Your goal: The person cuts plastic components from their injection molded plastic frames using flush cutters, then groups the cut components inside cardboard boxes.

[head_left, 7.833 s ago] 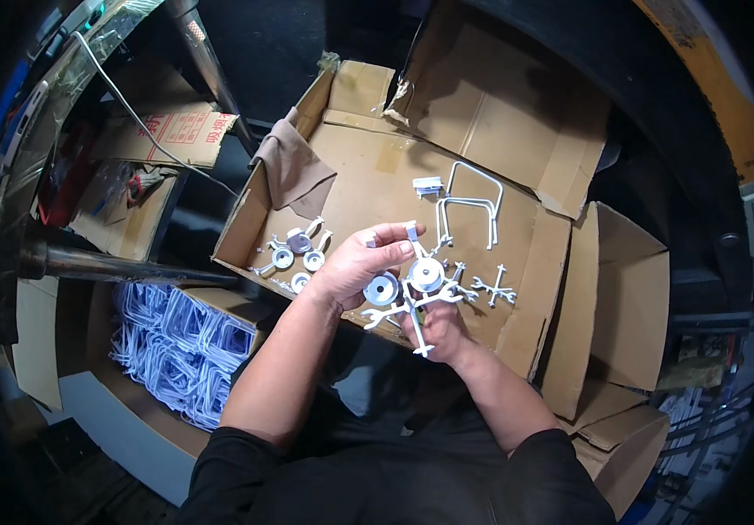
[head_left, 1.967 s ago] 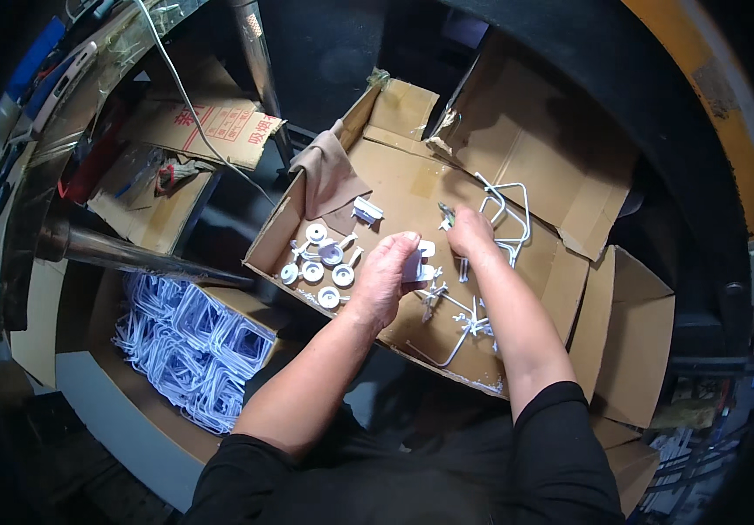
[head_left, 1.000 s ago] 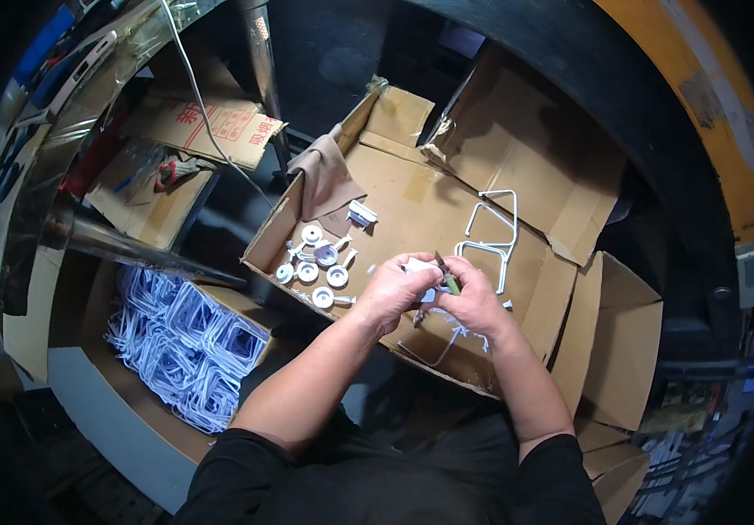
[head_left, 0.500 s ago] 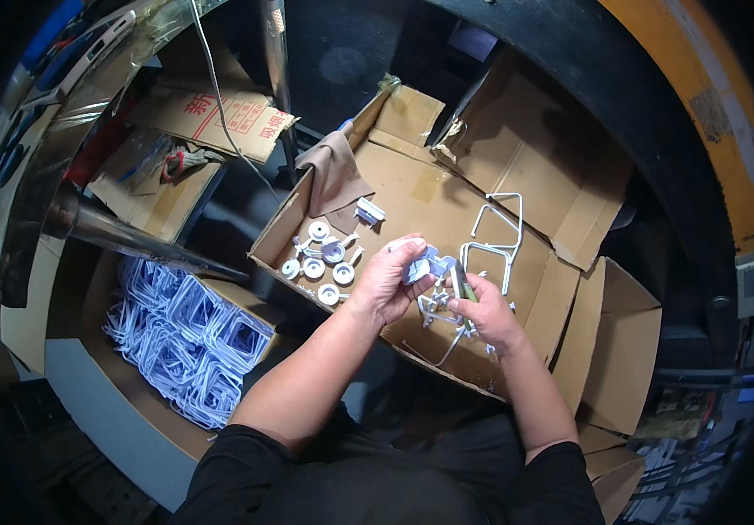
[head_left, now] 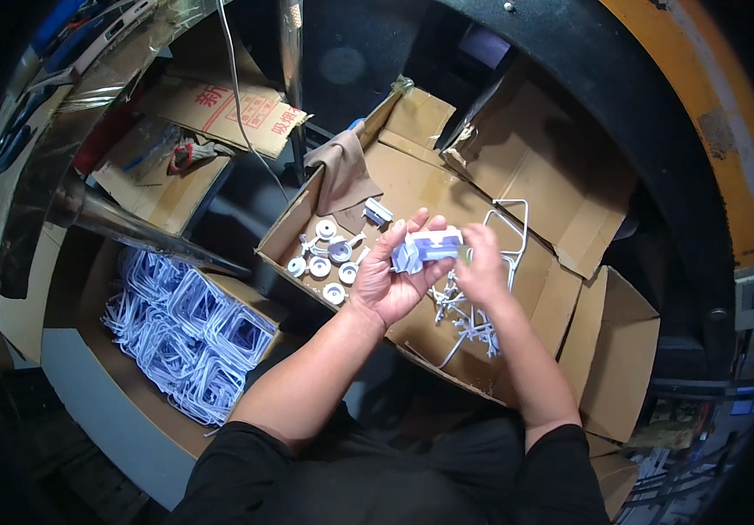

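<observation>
My left hand is palm up, fingers closed round a pale white-lilac moulded plastic part held over the open cardboard box. At the part's right end is my right hand, smeared by motion. A bit of green shows by its fingers, from the green-handled tool seen in it earlier; its kind is unclear. Left of my hands, inside the box, lie several white round wheel-like parts with stems. A similar moulded part sits behind them. Beneath my right hand are small white branching plastic scraps.
White bent wire frames rest in the box's right side. A brown cloth hangs over its left wall. At lower left, another carton holds many wire frames. Flattened cardboard and a metal post stand behind.
My left hand has turned palm up, and the plastic part now lies lengthwise across its fingers. My right hand has risen to the part's right end, partly hiding the green-handled tool.
</observation>
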